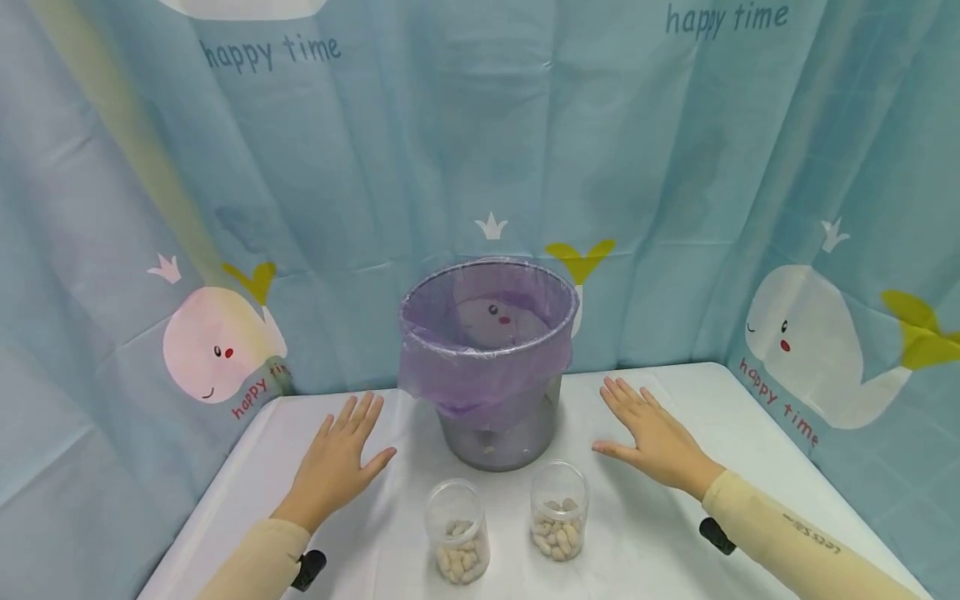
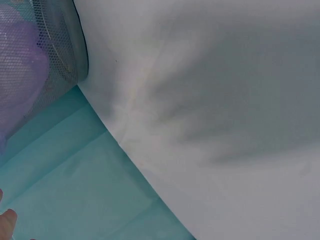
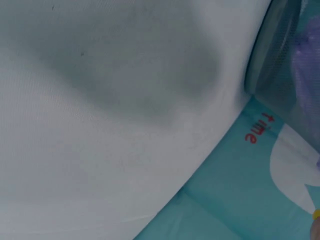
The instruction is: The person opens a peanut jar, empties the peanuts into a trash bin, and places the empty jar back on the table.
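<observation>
My left hand hovers over the left of the table with straight, slightly spread fingers and holds nothing. On the other side my right hand is likewise flat, thumb apart from the fingers, palm down. Between them, toward the back, stands a mesh trash bin lined with a purple plastic bag folded over its rim. Two clear jars stand in front of the bin: a left jar and a right jar, each partly filled with what look like unshelled peanuts. Fingertips show at the corner of the left wrist view.
A white table carries everything. Behind it and along both sides hangs a blue curtain printed with whales and lettering. Dark wrist straps show under the sleeves. The hands cast shadows on the tabletop.
</observation>
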Tool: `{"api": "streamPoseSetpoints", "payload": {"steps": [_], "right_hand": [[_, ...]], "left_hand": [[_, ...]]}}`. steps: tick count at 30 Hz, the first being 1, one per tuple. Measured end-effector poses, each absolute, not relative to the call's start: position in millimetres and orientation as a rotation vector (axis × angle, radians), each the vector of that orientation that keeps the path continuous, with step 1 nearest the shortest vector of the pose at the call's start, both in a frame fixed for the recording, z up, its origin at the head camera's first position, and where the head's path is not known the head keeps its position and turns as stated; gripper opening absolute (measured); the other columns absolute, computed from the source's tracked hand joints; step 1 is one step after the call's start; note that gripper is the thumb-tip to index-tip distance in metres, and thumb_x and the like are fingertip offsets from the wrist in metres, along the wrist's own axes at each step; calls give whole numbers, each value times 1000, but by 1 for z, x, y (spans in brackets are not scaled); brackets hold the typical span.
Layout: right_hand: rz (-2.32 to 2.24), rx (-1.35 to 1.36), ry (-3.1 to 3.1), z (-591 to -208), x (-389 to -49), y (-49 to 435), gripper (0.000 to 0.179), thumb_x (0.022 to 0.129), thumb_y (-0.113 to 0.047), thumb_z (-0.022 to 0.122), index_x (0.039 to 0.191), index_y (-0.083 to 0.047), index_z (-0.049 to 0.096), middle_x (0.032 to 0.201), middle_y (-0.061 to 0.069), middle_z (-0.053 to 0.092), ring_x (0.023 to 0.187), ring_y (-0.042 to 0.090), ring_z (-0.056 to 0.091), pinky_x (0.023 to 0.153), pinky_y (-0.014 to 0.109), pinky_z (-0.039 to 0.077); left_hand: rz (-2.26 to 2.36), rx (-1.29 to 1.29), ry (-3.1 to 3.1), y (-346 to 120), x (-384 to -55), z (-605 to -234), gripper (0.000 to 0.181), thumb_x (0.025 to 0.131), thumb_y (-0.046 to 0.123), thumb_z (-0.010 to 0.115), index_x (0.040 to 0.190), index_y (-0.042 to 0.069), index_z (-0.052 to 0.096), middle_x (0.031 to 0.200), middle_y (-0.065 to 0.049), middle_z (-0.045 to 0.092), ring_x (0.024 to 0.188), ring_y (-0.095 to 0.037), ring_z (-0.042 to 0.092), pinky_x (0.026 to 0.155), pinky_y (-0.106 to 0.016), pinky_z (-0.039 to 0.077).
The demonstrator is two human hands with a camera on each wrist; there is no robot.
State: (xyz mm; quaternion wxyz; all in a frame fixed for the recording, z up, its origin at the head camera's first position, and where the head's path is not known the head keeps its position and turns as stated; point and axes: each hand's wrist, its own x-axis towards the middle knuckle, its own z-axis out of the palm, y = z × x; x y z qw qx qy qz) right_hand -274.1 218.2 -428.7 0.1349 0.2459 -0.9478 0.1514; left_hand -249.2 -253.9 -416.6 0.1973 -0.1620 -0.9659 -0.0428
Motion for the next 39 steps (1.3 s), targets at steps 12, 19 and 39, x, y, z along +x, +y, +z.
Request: {"api": "streamPoseSetpoints", "payload": {"steps": [12, 19, 39], "right_hand": [[440, 742, -2726, -428, -266, 212, 84, 93, -56, 59, 155, -7, 32, 163, 12, 30, 151, 34, 26, 127, 47, 15], [462, 796, -2659, -428, -258, 206, 84, 92, -54, 62, 154, -6, 34, 161, 14, 34, 149, 37, 30, 118, 10, -15], [496, 888, -2595, -426, -232, 187, 83, 91, -51, 65, 155, -10, 33, 161, 10, 34, 150, 31, 30, 123, 13, -11]], "left_hand": [[-114, -488, -2692, -246, -242, -419, 78, 91, 45, 67, 152, 6, 39, 158, -17, 38, 144, -41, 37, 114, -65, 35], [-129, -486, -2703, -244, -236, -422, 78, 90, 45, 68, 152, 7, 40, 158, -16, 39, 144, -41, 38, 113, -65, 35], [-221, -514, -2676, -239, -211, -426, 77, 88, 43, 71, 150, 8, 43, 155, -14, 43, 141, -40, 43, 110, -65, 38]]}}
